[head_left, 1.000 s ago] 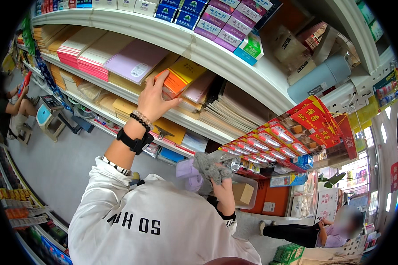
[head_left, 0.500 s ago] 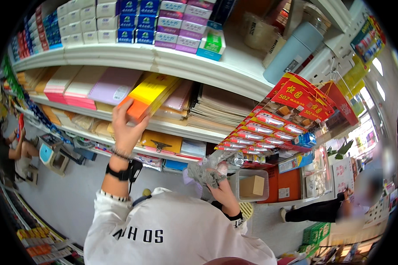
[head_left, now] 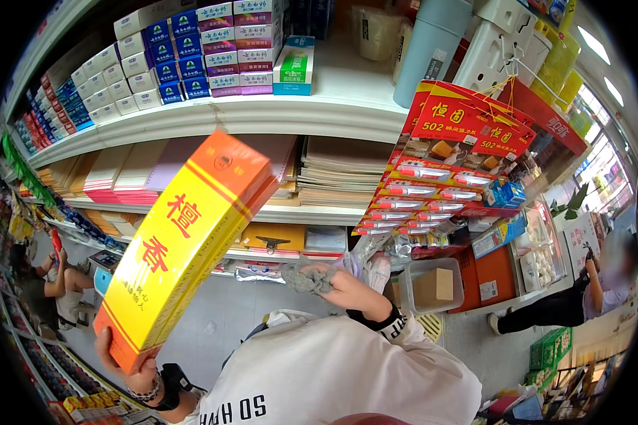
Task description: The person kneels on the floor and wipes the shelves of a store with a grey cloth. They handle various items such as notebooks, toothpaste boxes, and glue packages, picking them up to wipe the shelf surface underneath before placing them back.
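A long yellow box with orange ends [head_left: 184,244] is raised in front of the shelves, tilted with its top toward the upper right. My left hand [head_left: 124,361] grips its lower orange end, fingers wrapped around the edges. Over to the right, my right hand [head_left: 344,287] is closed on a crumpled grey cloth [head_left: 308,278], held low before the bottom shelf. Behind the box, notebooks and paper pads [head_left: 124,170] lie partly hidden on the middle shelf.
Stacked toothpaste-like cartons [head_left: 237,46] line the upper shelf [head_left: 276,113]. Red cards of glue tubes [head_left: 432,170] hang at right, above a clear plastic bin [head_left: 432,283] holding a cardboard box. One person [head_left: 581,283] stands at right; another [head_left: 53,283] sits at left.
My left hand has drawn the yellow box off the middle shelf and brought it nearer, down to the left. My right hand, with the cloth, has shifted slightly.
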`<act>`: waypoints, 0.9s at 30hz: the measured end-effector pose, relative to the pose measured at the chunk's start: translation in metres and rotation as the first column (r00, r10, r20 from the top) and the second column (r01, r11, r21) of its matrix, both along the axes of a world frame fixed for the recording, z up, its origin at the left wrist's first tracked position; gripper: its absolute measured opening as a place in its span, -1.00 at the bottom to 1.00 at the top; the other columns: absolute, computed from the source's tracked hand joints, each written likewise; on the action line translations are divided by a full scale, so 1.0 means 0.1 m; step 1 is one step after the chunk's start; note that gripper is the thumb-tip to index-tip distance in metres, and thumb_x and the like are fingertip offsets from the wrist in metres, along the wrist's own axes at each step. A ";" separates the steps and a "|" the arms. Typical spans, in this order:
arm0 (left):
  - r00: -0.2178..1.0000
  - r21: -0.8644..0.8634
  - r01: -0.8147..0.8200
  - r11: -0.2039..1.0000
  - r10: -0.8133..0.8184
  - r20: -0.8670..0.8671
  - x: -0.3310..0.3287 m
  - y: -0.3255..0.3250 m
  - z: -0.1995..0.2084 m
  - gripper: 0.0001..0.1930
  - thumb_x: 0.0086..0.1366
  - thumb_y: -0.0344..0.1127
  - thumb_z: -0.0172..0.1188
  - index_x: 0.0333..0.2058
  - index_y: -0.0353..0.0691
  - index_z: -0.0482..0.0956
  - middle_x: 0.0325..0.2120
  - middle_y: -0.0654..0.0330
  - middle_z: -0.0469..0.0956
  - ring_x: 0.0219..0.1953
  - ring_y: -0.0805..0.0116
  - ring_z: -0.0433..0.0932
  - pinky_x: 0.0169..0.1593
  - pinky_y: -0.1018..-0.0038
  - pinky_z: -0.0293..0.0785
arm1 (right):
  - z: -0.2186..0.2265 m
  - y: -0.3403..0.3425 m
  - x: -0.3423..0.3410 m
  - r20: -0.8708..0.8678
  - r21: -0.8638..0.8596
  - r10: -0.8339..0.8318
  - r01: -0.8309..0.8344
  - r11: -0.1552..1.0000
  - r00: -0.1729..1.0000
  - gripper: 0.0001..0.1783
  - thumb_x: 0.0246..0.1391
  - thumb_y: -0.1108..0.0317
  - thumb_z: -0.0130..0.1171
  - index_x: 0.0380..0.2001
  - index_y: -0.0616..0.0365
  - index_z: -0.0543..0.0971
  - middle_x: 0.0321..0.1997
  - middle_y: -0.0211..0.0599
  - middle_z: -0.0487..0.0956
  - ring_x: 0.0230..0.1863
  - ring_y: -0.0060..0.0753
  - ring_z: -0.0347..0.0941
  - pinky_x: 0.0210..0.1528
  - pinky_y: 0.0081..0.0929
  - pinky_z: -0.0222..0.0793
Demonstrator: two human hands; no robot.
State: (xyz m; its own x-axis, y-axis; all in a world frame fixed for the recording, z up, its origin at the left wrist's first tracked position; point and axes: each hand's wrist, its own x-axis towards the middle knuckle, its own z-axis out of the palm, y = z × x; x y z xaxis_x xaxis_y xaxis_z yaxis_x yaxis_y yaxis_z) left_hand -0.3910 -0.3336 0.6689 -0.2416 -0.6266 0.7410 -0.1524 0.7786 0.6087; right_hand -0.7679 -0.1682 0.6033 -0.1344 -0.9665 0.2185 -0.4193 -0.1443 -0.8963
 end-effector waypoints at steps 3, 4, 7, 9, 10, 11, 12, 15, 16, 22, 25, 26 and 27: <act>0.981 0.020 0.017 1.000 -0.013 -0.193 -0.34 0.11 0.23 0.01 -0.18 0.28 0.28 0.09 -0.34 0.13 0.06 0.03 0.18 0.10 0.17 0.22 0.14 0.30 0.14 | 0.05 0.02 0.03 0.015 0.000 0.017 -0.017 1.000 1.000 -0.63 -0.01 0.48 0.00 -0.07 0.23 0.38 -0.06 -0.21 0.44 -0.04 -0.31 0.38 0.00 -0.51 0.24; 0.972 -0.028 0.059 0.998 -0.064 -0.226 -0.51 0.13 0.37 -0.05 -0.13 0.19 0.29 0.09 -0.36 0.11 0.06 0.02 0.17 0.09 0.15 0.22 0.14 0.30 0.14 | 0.05 0.04 0.04 0.031 0.006 0.027 -0.027 1.000 0.999 -0.63 -0.01 0.48 0.00 -0.07 0.23 0.38 -0.06 -0.21 0.44 -0.05 -0.31 0.38 0.00 -0.51 0.24; 0.917 -0.007 0.177 0.984 -0.167 -0.362 -1.18 0.19 0.78 -0.20 -0.13 -0.11 0.31 0.04 -0.40 0.18 0.04 0.00 0.23 0.06 0.15 0.28 0.11 0.30 0.23 | 0.04 0.22 0.01 0.052 0.030 0.019 -0.020 0.999 0.998 -0.63 -0.02 0.49 0.01 -0.07 0.23 0.38 -0.07 -0.23 0.44 -0.06 -0.32 0.37 0.01 -0.50 0.23; 0.907 0.006 0.172 0.985 -0.156 -0.391 -1.54 0.26 0.97 -0.33 -0.17 -0.31 0.23 -0.01 -0.36 0.27 -0.03 0.03 0.32 0.00 0.21 0.35 0.07 0.35 0.27 | 0.01 0.33 0.00 0.059 0.017 -0.001 0.000 1.000 0.998 -0.63 -0.03 0.50 0.02 -0.07 0.23 0.38 -0.08 -0.24 0.44 -0.06 -0.34 0.37 0.01 -0.50 0.22; 0.896 0.043 0.211 0.977 -0.175 -0.409 -1.69 0.30 1.02 -0.33 -0.17 -0.31 0.24 0.00 -0.35 0.27 -0.04 0.04 0.33 -0.01 0.23 0.35 0.07 0.36 0.27 | -0.02 0.39 0.01 0.061 0.000 -0.025 0.025 1.000 0.998 -0.63 -0.03 0.51 0.02 -0.08 0.23 0.38 -0.08 -0.25 0.44 -0.07 -0.35 0.37 0.01 -0.51 0.22; 0.885 0.079 0.243 0.967 -0.187 -0.426 -1.81 0.33 1.05 -0.32 -0.16 -0.31 0.26 0.00 -0.34 0.27 -0.05 0.05 0.33 -0.01 0.24 0.35 0.06 0.38 0.28 | -0.05 0.44 0.03 0.066 -0.017 -0.041 0.043 0.999 0.997 -0.63 -0.04 0.52 0.03 -0.08 0.23 0.38 -0.09 -0.25 0.44 -0.07 -0.36 0.37 0.01 -0.51 0.22; 0.869 0.114 0.290 0.950 -0.211 -0.447 -1.93 0.35 1.05 -0.32 -0.16 -0.31 0.27 0.01 -0.33 0.27 -0.06 0.06 0.34 -0.02 0.26 0.36 0.06 0.39 0.28 | -0.06 0.51 0.02 0.084 -0.008 -0.062 0.063 0.998 0.994 -0.62 -0.04 0.53 0.03 -0.07 0.24 0.37 -0.09 -0.26 0.44 -0.06 -0.38 0.36 0.01 -0.51 0.22; 0.821 0.087 0.430 0.899 -0.349 -0.453 -2.17 0.42 1.03 -0.34 -0.15 -0.39 0.31 0.00 -0.30 0.28 -0.08 0.10 0.34 -0.04 0.31 0.36 0.03 0.42 0.31 | -0.12 0.67 0.02 0.139 0.014 -0.110 0.109 0.994 0.984 -0.62 -0.04 0.55 0.03 -0.07 0.24 0.37 -0.08 -0.27 0.44 -0.05 -0.44 0.34 0.01 -0.53 0.22; 0.841 0.054 0.397 0.916 -0.340 -0.421 -2.24 0.44 1.02 -0.35 -0.14 -0.42 0.31 0.00 -0.28 0.28 -0.08 0.11 0.33 -0.05 0.33 0.36 0.02 0.43 0.32 | -0.17 0.70 0.01 0.154 0.019 -0.115 0.114 0.993 0.981 -0.62 -0.04 0.56 0.04 -0.07 0.25 0.37 -0.08 -0.28 0.43 -0.05 -0.46 0.34 0.01 -0.53 0.22; 0.938 -0.051 0.215 0.975 -0.221 -0.267 -2.50 0.59 1.02 -0.38 -0.15 -0.48 0.33 -0.04 -0.22 0.32 -0.20 0.17 0.32 -0.14 0.37 0.40 -0.10 0.48 0.42 | -0.25 0.78 -0.05 0.150 0.005 -0.088 0.088 0.996 0.985 -0.63 -0.02 0.51 0.00 -0.07 0.25 0.37 -0.06 -0.23 0.43 -0.03 -0.38 0.35 0.01 -0.51 0.22; 0.965 -0.173 0.106 0.979 -0.143 -0.220 -2.60 0.64 1.00 -0.37 -0.23 -0.47 0.36 -0.08 -0.21 0.37 -0.24 0.13 0.33 -0.19 0.29 0.43 -0.20 0.47 0.44 | -0.23 0.77 -0.05 0.159 0.010 -0.069 0.068 0.998 0.985 -0.63 -0.02 0.49 -0.01 -0.07 0.25 0.37 -0.06 -0.20 0.43 -0.04 -0.34 0.37 0.01 -0.50 0.23; 0.974 -0.203 0.073 0.976 -0.113 -0.198 -2.64 0.66 1.00 -0.37 -0.25 -0.47 0.36 -0.09 -0.20 0.38 -0.24 0.12 0.33 -0.20 0.27 0.43 -0.22 0.47 0.44 | -0.22 0.78 -0.05 0.170 0.023 -0.066 0.064 0.998 0.983 -0.63 -0.02 0.49 -0.01 -0.07 0.25 0.37 -0.06 -0.20 0.43 -0.04 -0.34 0.37 0.01 -0.50 0.23; 0.983 -0.274 0.001 0.962 -0.051 -0.175 -2.68 0.65 1.00 -0.37 -0.30 -0.44 0.37 -0.11 -0.19 0.41 -0.24 0.09 0.34 -0.23 0.20 0.44 -0.25 0.43 0.43 | -0.24 0.78 -0.06 0.161 0.016 -0.069 0.067 0.998 0.985 -0.62 -0.02 0.50 0.00 -0.07 0.25 0.37 -0.06 -0.20 0.43 -0.04 -0.35 0.37 0.01 -0.50 0.23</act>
